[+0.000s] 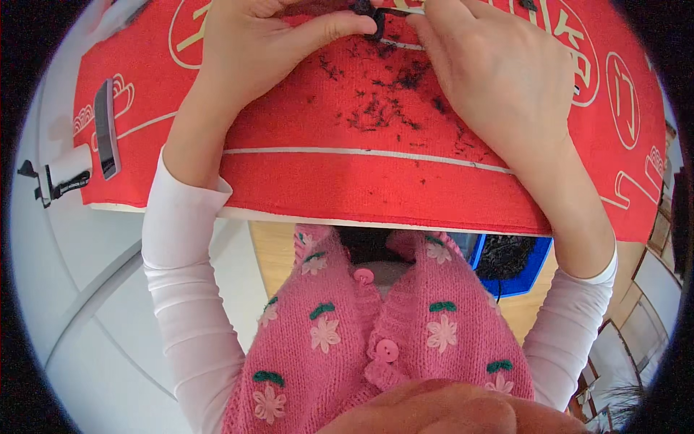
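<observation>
At the far edge of the view, my left hand [271,47] is closed, its thumb pressed against a small black piece [377,26] whose exact kind I cannot tell. My right hand [499,69] is curled round a thin, pale, narrow tool [405,10]; the fingers hide most of it. Its end meets the black piece between the two hands. Below them, short black clippings [383,108] are scattered over a red mat [325,184] with white lines and gold figures. The tips of my left fingers are cut off by the picture's upper edge.
A dark flat phone-like object [106,130] lies at the left of the mat. Beside it, a white cylinder [69,168] with a black strap sits at the table's edge. Under the table stands a blue bin [531,278] holding black scraps [506,254].
</observation>
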The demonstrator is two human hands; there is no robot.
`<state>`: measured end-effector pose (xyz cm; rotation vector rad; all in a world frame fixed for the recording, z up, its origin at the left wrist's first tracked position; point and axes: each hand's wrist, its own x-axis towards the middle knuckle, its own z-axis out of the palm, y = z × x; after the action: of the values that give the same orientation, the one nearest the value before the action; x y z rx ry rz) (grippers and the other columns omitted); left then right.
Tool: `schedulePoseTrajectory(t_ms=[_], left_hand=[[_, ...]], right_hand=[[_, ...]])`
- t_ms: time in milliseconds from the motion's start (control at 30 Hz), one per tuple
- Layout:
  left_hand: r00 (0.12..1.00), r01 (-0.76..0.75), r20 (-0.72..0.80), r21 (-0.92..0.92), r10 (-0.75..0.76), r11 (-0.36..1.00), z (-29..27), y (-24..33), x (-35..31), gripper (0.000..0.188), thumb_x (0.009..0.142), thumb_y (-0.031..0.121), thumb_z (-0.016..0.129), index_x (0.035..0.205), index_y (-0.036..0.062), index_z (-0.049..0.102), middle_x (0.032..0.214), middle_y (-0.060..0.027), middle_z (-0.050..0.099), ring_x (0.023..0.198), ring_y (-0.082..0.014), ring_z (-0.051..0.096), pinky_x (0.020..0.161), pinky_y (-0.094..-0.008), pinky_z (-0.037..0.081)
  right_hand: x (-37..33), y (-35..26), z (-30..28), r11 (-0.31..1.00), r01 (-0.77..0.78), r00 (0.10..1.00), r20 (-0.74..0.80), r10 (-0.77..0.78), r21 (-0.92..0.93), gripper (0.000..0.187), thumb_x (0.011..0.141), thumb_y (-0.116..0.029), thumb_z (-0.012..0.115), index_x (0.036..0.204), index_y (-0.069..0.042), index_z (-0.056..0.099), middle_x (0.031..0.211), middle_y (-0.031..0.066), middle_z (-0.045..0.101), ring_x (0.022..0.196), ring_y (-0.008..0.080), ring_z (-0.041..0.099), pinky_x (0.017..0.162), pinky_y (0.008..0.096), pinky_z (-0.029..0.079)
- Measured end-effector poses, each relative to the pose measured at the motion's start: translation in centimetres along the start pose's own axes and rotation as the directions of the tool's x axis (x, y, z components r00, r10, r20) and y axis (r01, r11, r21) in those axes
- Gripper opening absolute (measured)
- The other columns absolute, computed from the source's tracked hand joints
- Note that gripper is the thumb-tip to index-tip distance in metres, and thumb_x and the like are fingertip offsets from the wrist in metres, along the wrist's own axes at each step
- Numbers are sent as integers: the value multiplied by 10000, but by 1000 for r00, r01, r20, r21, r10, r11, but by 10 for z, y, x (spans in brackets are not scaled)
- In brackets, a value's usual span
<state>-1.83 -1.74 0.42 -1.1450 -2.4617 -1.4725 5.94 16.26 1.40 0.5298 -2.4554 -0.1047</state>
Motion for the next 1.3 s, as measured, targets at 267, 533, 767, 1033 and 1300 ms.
schedulePoseTrajectory(t_ms=[267, 533, 767, 1033, 1300], left_hand=[[1000, -6, 31, 57, 4, 998, -1, 2, 2, 312, 612, 14, 719, 916, 3, 644, 802, -79, 660, 630, -118, 583, 628, -174, 464], [996, -86, -5, -195, 87, 977, 3, -3, 4, 297, 603, 15, 725, 889, 1, 645, 791, -83, 657, 635, -127, 587, 626, -183, 471], [952, -306, 11, -19, 307, 952, 0, 3, 2, 260, 599, 22, 729, 847, 13, 651, 771, -84, 651, 620, -132, 583, 593, -190, 469], [890, -455, 46, 62, 453, 888, -3, 2, 4, 226, 603, 43, 730, 817, 29, 658, 718, -65, 635, 589, -129, 563, 561, -185, 457], [896, -443, 51, 78, 441, 893, -2, 4, 3, 204, 607, 53, 728, 797, 29, 656, 700, -58, 626, 579, -122, 553, 546, -185, 453]], right_hand=[[1, 1, -5, 1000, -16, 999, 41, 17, -15, 184, 802, -167, 498, 675, -34, 494, 534, 78, 517, 372, 215, 459, 349, 281, 349], [2, 7, -5, 985, -112, 993, 55, 105, 132, 201, 809, -168, 508, 661, -33, 492, 510, 77, 502, 363, 218, 447, 343, 288, 345], [3, 6, -9, 985, -79, 996, 58, 71, 154, 221, 813, -173, 508, 642, -34, 492, 501, 77, 500, 357, 219, 442, 348, 281, 349], [5, -1, -15, 976, -143, 980, 164, 116, 164, 239, 823, -183, 497, 639, -29, 499, 501, 83, 510, 359, 214, 450, 347, 273, 348], [5, 0, -12, 967, -179, 965, 221, 137, 180, 251, 829, -191, 488, 644, -22, 507, 499, 88, 520, 367, 216, 462, 353, 272, 354]])
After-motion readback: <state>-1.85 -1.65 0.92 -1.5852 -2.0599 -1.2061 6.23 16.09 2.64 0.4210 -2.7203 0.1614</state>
